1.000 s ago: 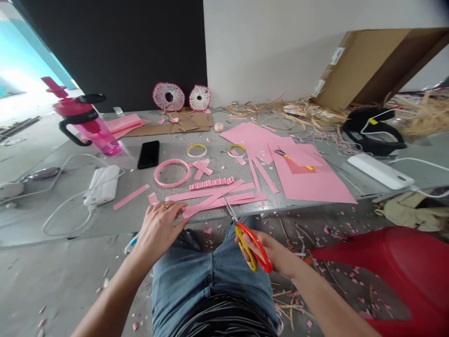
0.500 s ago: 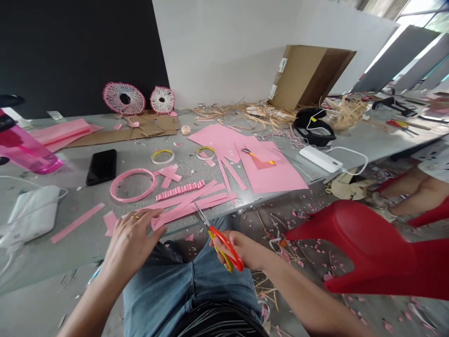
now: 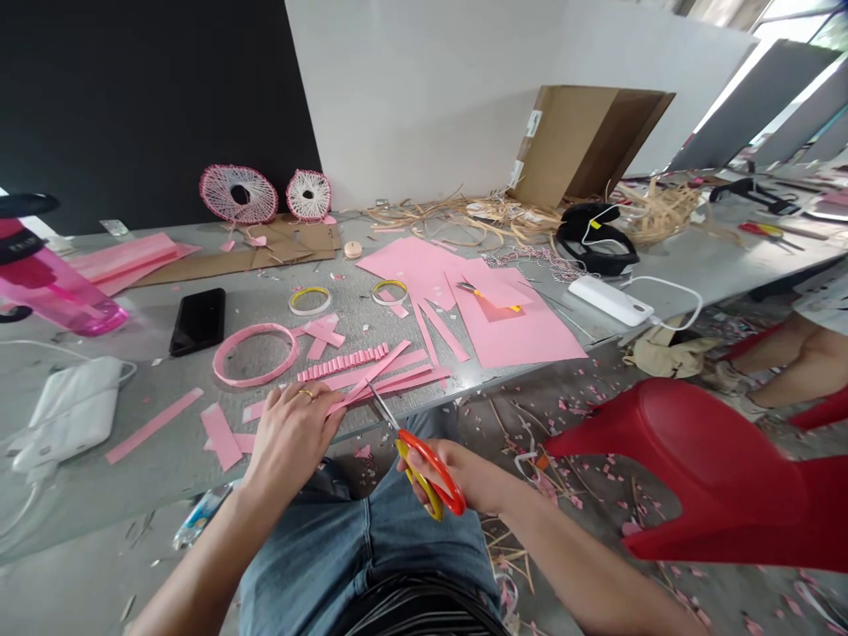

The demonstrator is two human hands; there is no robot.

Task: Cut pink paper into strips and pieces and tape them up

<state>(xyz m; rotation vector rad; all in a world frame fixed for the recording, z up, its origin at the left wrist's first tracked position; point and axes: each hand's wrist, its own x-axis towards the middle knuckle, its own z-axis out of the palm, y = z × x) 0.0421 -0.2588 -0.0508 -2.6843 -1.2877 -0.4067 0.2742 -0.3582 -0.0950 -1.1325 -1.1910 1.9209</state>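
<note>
The right hand (image 3: 450, 473) grips the scissors (image 3: 430, 468), its fingers closed around the orange and yellow handles. The narrow steel blades (image 3: 384, 408) reach up to the tabletop's edge, their tips just at the pink paper strips (image 3: 390, 380). The left hand (image 3: 295, 437), wearing a gold ring (image 3: 306, 394), now lies on those strips with its fingers curled over them; whether it pinches them, I cannot tell. Compared with the earlier view, this hand sits further onto the strips, which lie in a tighter bunch, and a longer cut piece (image 3: 222, 437) lies to its left.

Just beyond the hands are a pleated pink strip (image 3: 343, 362) and a pink paper ring (image 3: 255, 382). Two tape rolls (image 3: 299, 302) stand further back, near the large pink sheets (image 3: 523, 340). A black phone (image 3: 197, 321) and a pink bottle (image 3: 59, 291) lie to the left on the gray tabletop (image 3: 159, 371). A white power bank (image 3: 609, 300) sits to the right. A red chair (image 3: 702, 468) stands beside the right arm, blocking part of the scrap-strewn floor (image 3: 596, 539), and a co-worker's legs (image 3: 795, 362) show past it.
</note>
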